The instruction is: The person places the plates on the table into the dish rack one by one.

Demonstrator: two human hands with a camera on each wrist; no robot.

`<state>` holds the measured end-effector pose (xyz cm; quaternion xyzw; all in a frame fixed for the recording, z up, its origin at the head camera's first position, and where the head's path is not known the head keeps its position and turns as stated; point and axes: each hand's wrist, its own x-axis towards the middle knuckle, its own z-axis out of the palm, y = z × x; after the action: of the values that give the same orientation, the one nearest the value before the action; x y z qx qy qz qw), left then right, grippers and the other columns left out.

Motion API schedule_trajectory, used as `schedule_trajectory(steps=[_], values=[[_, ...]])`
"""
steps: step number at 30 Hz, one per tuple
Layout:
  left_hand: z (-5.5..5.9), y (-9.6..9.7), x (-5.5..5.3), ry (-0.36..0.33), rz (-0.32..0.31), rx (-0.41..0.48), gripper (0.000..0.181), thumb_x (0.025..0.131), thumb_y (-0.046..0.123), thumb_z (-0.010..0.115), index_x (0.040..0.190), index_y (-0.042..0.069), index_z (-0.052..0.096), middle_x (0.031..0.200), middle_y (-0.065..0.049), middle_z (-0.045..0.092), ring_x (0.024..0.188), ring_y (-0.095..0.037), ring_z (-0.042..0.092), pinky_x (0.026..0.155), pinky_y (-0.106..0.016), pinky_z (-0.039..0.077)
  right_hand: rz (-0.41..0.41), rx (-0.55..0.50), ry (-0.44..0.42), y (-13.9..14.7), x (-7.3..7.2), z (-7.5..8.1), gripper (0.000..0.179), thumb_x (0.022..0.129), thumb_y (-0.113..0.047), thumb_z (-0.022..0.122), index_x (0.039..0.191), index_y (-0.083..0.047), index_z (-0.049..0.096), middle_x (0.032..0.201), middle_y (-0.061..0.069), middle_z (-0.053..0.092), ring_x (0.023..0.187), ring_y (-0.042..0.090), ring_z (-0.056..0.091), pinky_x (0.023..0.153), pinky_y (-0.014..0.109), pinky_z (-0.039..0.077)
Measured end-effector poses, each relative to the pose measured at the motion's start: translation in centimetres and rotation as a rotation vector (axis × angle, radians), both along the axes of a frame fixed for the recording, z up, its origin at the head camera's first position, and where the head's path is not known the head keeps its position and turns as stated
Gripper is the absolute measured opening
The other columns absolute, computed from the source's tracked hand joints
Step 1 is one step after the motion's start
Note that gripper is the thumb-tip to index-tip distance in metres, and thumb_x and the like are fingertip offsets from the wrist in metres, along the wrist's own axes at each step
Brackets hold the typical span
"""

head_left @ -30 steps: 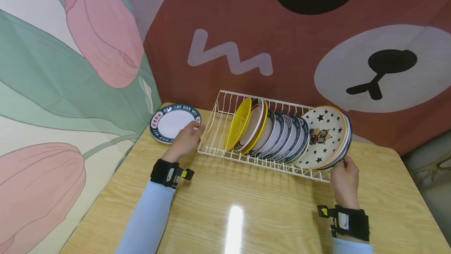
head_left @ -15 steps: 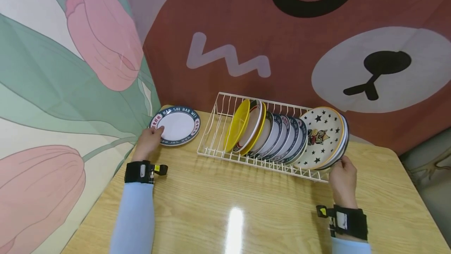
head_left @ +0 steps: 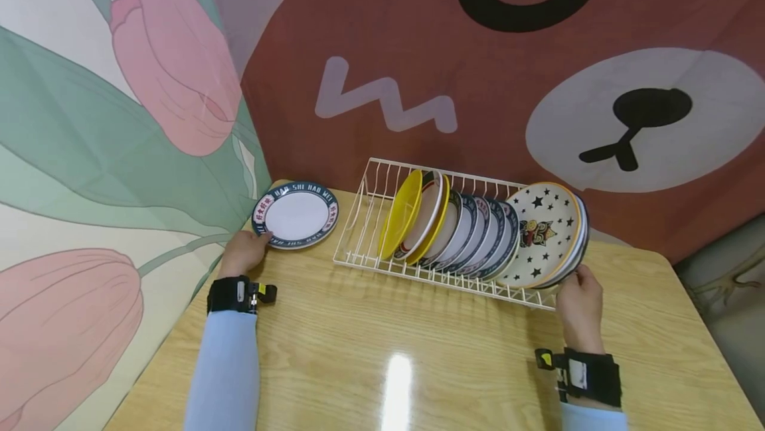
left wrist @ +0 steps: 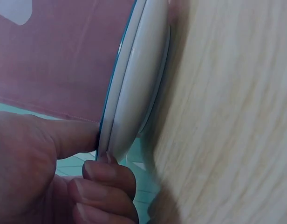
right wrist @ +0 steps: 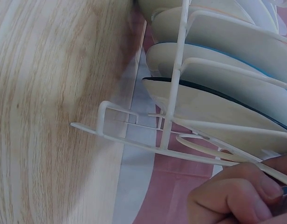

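Observation:
A round white plate [head_left: 297, 216] with a dark blue lettered rim lies flat on the table at the left. My left hand [head_left: 244, 252] pinches its near-left edge; the left wrist view shows the thumb [left wrist: 76, 139] on the top side and curled fingers [left wrist: 108, 177] at the underside. A line along the plate's edge [left wrist: 139, 70] divides it into two bands. At the right end of a white wire dish rack [head_left: 352, 260], my right hand [head_left: 580, 298] grips the end wire with curled fingers [right wrist: 246, 189], close below the star-patterned plate [head_left: 540, 258].
In the rack, several plates stand tilted on edge: yellow ones [head_left: 402, 215] at the left, blue-rimmed ones [head_left: 505, 245] in the middle, star-patterned and white ones at the right. A painted wall [head_left: 358, 132] rises directly behind the rack. The wooden table [head_left: 335, 351] extends in front.
My left hand has moved left from beside the rack to the plate's near-left edge and has taken hold there. My right hand stays at the rack's right end.

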<state>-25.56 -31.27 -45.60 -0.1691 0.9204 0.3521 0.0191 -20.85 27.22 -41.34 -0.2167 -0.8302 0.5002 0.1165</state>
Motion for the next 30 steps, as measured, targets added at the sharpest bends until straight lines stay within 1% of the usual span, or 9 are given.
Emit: schedule_trajectory(steps=[8, 11, 15, 16, 18, 20, 22, 25, 30], values=[[0.0, 0.0, -0.1, 0.003, 0.031, 0.015, 0.04, 0.1, 0.029, 0.039, 0.07, 0.005, 0.049, 0.068, -0.009, 0.044, 0.059, -0.025, 0.048, 0.049, -0.032, 0.034, -0.003, 0.0, 0.001, -0.1, 0.0, 0.1, 0.046, 0.105, -0.031, 0.025, 0.134, -0.005, 0.05, 0.098, 0.006, 0.048, 0.073, 0.016, 0.043, 0.055, 0.029, 0.037], [0.1, 0.1, -0.2, 0.049, 0.055, -0.002, 0.037, 0.099, 0.026, 0.039, 0.07, 0.005, 0.047, 0.069, -0.01, 0.044, 0.06, -0.027, 0.047, 0.05, -0.034, 0.034, -0.003, 0.0, -0.005, -0.1, 0.0, 0.1, 0.047, 0.105, -0.03, 0.024, 0.135, -0.005, 0.049, 0.099, 0.006, 0.048, 0.073, 0.016, 0.043, 0.055, 0.029, 0.037], [0.3, 0.4, -0.2, 0.141, 0.13, 0.0, 0.034, 0.099, 0.025, 0.037, 0.078, 0.001, 0.048, 0.072, -0.013, 0.046, 0.064, -0.029, 0.047, 0.052, -0.035, 0.035, -0.004, -0.003, -0.008, -0.1, 0.0, 0.1, 0.047, 0.105, -0.031, 0.024, 0.135, -0.005, 0.049, 0.1, 0.006, 0.048, 0.074, 0.016, 0.043, 0.056, 0.029, 0.037], [0.3, 0.5, -0.3, 0.164, 0.149, 0.018, 0.033, 0.1, 0.024, 0.035, 0.083, -0.001, 0.049, 0.073, -0.014, 0.049, 0.064, -0.029, 0.049, 0.052, -0.035, 0.036, -0.005, -0.005, -0.007, -0.1, 0.0, 0.0, 0.047, 0.105, -0.031, 0.024, 0.135, -0.005, 0.049, 0.1, 0.006, 0.048, 0.075, 0.016, 0.043, 0.056, 0.029, 0.037], [0.3, 0.8, -0.4, 0.209, 0.173, 0.089, 0.035, 0.101, 0.023, 0.03, 0.096, -0.006, 0.05, 0.077, -0.018, 0.055, 0.063, -0.03, 0.056, 0.052, -0.036, 0.044, -0.006, -0.01, -0.003, -0.1, 0.0, 0.0, 0.046, 0.105, -0.032, 0.025, 0.134, -0.005, 0.049, 0.1, 0.006, 0.048, 0.076, 0.016, 0.043, 0.057, 0.029, 0.037], [0.2, 1.1, -0.6, 0.246, 0.179, 0.178, 0.04, 0.103, 0.023, 0.025, 0.111, -0.011, 0.044, 0.084, -0.023, 0.057, 0.061, -0.03, 0.062, 0.052, -0.036, 0.052, -0.008, -0.01, 0.001, -0.1, -0.1, -0.1, 0.046, 0.105, -0.032, 0.025, 0.133, -0.005, 0.05, 0.1, 0.006, 0.048, 0.076, 0.016, 0.043, 0.057, 0.029, 0.037], [0.1, 1.5, -0.8, 0.265, 0.18, 0.255, 0.044, 0.104, 0.025, 0.023, 0.122, -0.013, 0.036, 0.089, -0.027, 0.057, 0.059, -0.03, 0.065, 0.051, -0.035, 0.055, -0.009, -0.009, 0.006, -0.1, -0.1, -0.1, 0.046, 0.105, -0.032, 0.026, 0.133, -0.005, 0.05, 0.1, 0.006, 0.048, 0.076, 0.017, 0.043, 0.057, 0.029, 0.037], [0.0, 2.0, -1.1, 0.294, 0.184, 0.311, 0.048, 0.106, 0.029, 0.023, 0.128, -0.014, 0.027, 0.094, -0.029, 0.054, 0.057, -0.031, 0.065, 0.048, -0.032, 0.056, -0.008, -0.008, 0.006, -0.1, -0.1, -0.1, 0.047, 0.105, -0.033, 0.025, 0.133, -0.006, 0.05, 0.1, 0.005, 0.048, 0.075, 0.017, 0.043, 0.057, 0.029, 0.037], [0.0, 2.5, -1.3, 0.332, 0.215, 0.314, 0.047, 0.106, 0.031, 0.023, 0.128, -0.01, 0.025, 0.097, -0.029, 0.052, 0.059, -0.033, 0.065, 0.044, -0.026, 0.052, -0.012, -0.002, -0.001, -0.1, -0.1, 0.0, 0.048, 0.105, -0.034, 0.025, 0.135, -0.006, 0.05, 0.099, 0.005, 0.048, 0.073, 0.016, 0.043, 0.055, 0.028, 0.037]])
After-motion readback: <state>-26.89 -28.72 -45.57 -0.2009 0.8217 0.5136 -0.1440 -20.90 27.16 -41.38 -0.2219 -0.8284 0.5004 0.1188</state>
